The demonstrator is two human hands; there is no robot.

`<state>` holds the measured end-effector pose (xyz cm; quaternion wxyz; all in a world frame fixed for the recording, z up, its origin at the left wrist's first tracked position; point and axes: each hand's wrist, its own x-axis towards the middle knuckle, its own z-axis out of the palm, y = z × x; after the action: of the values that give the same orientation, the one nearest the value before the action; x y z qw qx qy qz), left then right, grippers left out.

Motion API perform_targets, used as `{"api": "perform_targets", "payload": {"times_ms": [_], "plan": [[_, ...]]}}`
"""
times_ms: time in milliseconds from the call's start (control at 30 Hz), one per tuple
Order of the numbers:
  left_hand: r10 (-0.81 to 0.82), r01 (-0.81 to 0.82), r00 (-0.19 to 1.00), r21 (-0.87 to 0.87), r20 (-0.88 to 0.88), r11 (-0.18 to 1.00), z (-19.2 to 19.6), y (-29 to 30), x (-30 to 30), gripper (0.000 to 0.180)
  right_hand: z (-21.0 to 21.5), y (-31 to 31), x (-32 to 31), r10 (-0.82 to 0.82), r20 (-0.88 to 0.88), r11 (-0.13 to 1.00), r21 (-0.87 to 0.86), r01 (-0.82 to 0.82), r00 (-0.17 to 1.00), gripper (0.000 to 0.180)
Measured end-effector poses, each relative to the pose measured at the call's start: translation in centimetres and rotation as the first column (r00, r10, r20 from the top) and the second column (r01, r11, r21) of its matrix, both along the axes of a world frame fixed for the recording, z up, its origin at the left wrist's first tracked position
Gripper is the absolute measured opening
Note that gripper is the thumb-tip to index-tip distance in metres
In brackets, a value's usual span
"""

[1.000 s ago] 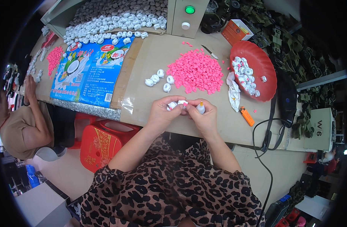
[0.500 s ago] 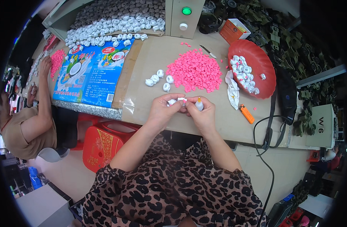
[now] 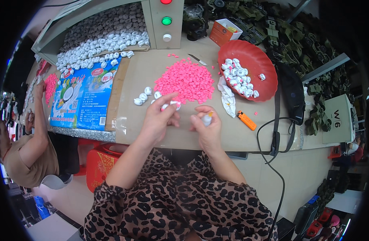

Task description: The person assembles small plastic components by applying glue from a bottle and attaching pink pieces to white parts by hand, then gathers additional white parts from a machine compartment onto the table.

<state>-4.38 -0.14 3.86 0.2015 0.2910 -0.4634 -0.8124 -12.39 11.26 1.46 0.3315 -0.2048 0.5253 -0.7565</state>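
My left hand (image 3: 155,119) has a small rounded white piece with pink on it (image 3: 175,105) between thumb and fingers, just in front of the pink heap. Part of what it grips is hidden by the fingers. In my right hand (image 3: 210,134) is a small white squeeze bottle (image 3: 207,119) with a yellowish tip, pointing up. The hands are apart. Beyond them lies a heap of small pink pieces (image 3: 186,80). Several rounded white pieces (image 3: 143,97) lie left of the heap, partly covered by my left hand.
A red scalloped bowl (image 3: 267,80) holds white pieces at the right. A crumpled white wrapper (image 3: 228,100), an orange lighter (image 3: 246,120) and a knife (image 3: 197,60) lie nearby. Many white pieces (image 3: 92,54) fill a machine opening, far left. Another person (image 3: 29,154) works at the left; a black cable (image 3: 279,172) hangs right.
My hands have drawn apart: the left moved leftward with the white piece, while the right keeps the bottle. The whole view has shifted, so the table things appear further left.
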Motion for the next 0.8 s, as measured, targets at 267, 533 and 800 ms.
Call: {"api": "perform_targets", "payload": {"times_ms": [267, 533, 800], "plan": [[-0.109, 0.099, 0.993, -0.187, -0.046, 0.977, 2.0, -0.1, -15.9, 0.019, 0.4, 5.0, -3.3, -0.203, 0.139, 0.949, -0.216, 0.23, 0.969, 0.032], [0.082, 0.295, 0.94, -0.909, 0.332, 0.294, 1.9, 2.4, -20.0, 0.04, 0.2, 6.5, -4.0, -0.222, 0.094, 0.949, -0.206, 0.238, 0.97, 0.037], [0.087, -0.013, 0.996, -1.0, -0.012, 0.01, 1.8, -0.9, -9.9, 0.025, 0.0, 6.8, -3.7, -0.247, 0.017, 0.961, -0.125, 0.247, 0.969, 0.034]]}}
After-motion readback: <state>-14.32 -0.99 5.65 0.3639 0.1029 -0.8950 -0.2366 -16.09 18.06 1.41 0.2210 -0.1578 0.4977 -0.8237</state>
